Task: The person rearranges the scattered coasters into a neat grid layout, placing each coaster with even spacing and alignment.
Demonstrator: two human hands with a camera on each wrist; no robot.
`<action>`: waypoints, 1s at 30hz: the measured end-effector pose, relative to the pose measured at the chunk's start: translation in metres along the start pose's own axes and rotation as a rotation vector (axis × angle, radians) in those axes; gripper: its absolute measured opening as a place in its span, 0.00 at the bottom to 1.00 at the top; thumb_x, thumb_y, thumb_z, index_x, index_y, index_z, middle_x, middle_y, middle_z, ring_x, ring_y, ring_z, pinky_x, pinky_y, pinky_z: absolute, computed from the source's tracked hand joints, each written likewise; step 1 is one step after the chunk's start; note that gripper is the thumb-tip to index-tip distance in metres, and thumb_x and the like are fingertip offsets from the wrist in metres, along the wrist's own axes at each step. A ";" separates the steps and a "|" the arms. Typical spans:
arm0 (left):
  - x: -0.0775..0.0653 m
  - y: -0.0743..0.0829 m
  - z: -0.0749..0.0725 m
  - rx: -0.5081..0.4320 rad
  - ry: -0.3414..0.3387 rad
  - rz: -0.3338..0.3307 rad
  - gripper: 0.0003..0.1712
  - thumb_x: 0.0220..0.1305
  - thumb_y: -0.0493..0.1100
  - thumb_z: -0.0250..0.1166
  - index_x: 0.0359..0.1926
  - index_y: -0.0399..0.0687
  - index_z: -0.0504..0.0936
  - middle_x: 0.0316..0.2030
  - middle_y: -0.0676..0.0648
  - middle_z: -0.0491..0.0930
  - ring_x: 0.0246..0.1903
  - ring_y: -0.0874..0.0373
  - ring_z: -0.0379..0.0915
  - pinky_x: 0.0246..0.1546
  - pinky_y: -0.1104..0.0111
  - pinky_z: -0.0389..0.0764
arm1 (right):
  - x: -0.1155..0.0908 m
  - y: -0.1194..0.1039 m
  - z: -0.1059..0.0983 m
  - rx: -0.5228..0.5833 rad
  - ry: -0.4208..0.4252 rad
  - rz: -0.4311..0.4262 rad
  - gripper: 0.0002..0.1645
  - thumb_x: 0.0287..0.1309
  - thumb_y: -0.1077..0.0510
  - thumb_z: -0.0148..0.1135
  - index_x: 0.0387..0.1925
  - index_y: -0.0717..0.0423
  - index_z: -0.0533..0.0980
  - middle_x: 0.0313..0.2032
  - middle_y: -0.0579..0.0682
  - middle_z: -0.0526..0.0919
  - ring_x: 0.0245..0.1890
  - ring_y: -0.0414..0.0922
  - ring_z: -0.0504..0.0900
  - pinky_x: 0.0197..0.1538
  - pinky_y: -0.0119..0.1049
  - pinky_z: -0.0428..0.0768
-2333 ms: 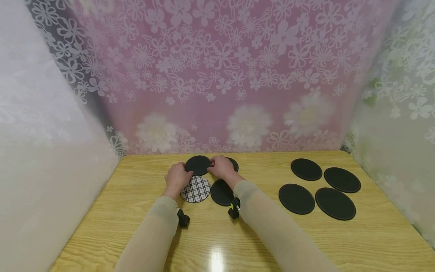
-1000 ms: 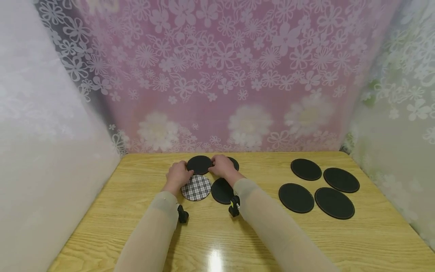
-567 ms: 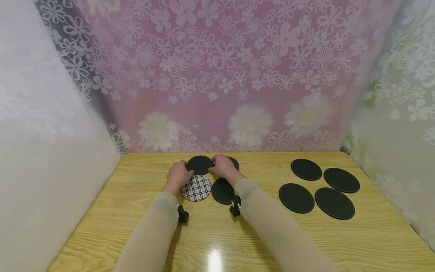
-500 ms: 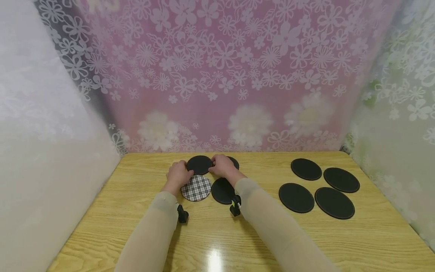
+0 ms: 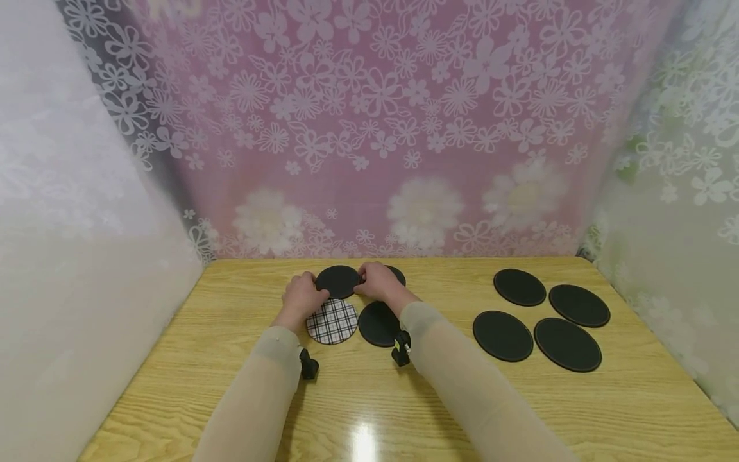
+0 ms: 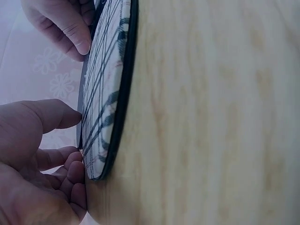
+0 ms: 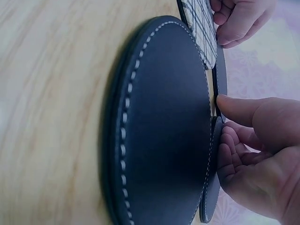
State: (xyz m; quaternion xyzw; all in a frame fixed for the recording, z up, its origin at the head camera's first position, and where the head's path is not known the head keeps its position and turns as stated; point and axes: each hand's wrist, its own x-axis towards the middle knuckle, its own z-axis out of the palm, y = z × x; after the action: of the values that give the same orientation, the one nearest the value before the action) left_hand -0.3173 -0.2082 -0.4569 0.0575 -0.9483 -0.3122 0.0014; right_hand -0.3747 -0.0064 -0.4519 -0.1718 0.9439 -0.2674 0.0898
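Observation:
In the head view both hands are at a round black coaster near the back edge of the table. My left hand grips its left rim, the thumb at the near side. My right hand holds the right rim in the same way. Just nearer lies a plaid black-and-white coaster, close against the held one. To its right is a black coaster with pale stitching, clear in the right wrist view. Another black coaster is partly hidden behind my right hand.
Several black coasters, among them this near one, lie in a cluster on the right of the wooden table. A pink flowered sheet hangs behind the table, with pale sheets at both sides. A small black camera sits on each wrist.
The held black coaster and the plaid coaster have slid very slightly toward me since half a second ago. Both hands keep nearly the same place and grip.

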 end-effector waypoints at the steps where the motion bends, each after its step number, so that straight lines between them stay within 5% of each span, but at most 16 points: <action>1: 0.000 0.000 0.000 0.002 -0.001 0.001 0.30 0.78 0.45 0.66 0.70 0.29 0.75 0.65 0.27 0.75 0.65 0.29 0.71 0.67 0.34 0.69 | 0.000 0.000 0.000 -0.002 -0.001 0.000 0.28 0.77 0.53 0.72 0.70 0.61 0.79 0.57 0.57 0.83 0.57 0.52 0.83 0.64 0.49 0.81; 19: 0.002 0.000 -0.001 -0.006 -0.011 0.000 0.33 0.79 0.46 0.65 0.73 0.27 0.72 0.67 0.25 0.74 0.67 0.28 0.71 0.68 0.35 0.70 | 0.000 -0.001 -0.002 -0.014 -0.013 -0.016 0.28 0.76 0.55 0.72 0.71 0.62 0.79 0.56 0.57 0.84 0.55 0.51 0.83 0.62 0.49 0.82; 30: -0.003 -0.001 -0.008 -0.069 -0.034 0.060 0.34 0.85 0.47 0.59 0.77 0.24 0.68 0.69 0.24 0.74 0.67 0.28 0.74 0.66 0.40 0.76 | -0.008 -0.006 -0.010 -0.012 -0.007 -0.015 0.31 0.79 0.55 0.68 0.76 0.64 0.74 0.58 0.56 0.84 0.58 0.52 0.84 0.64 0.50 0.81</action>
State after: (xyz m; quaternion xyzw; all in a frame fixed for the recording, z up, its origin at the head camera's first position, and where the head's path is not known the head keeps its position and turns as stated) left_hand -0.3139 -0.2133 -0.4508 0.0238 -0.9381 -0.3456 -0.0033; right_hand -0.3683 -0.0032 -0.4394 -0.1804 0.9437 -0.2620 0.0902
